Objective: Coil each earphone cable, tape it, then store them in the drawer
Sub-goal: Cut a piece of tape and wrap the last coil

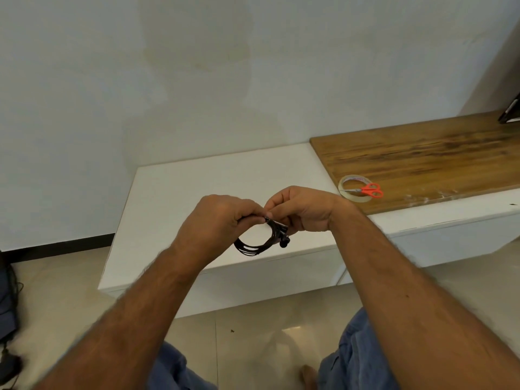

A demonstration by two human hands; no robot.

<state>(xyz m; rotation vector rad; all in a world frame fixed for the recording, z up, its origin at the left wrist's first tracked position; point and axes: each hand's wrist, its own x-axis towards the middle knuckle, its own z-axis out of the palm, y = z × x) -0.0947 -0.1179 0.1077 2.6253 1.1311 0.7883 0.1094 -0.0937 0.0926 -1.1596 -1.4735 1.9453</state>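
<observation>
A black earphone cable (254,244), wound into a loose coil, hangs between my hands above the white cabinet top (174,204). My left hand (219,218) grips the top of the coil with curled fingers. My right hand (301,209) pinches the coil's right side, where an earbud dangles just below. Whether tape sits on the coil I cannot tell. A roll of clear tape (355,188) lies on the wooden board (422,156) to the right, with small orange-handled scissors (370,190) resting across it.
The low white cabinet has drawer fronts (267,277) facing me, shut. A dark object (510,111) leans at the far right of the board. A dark bag with cords (7,311) sits on the tiled floor at left. My knees in blue shorts are below.
</observation>
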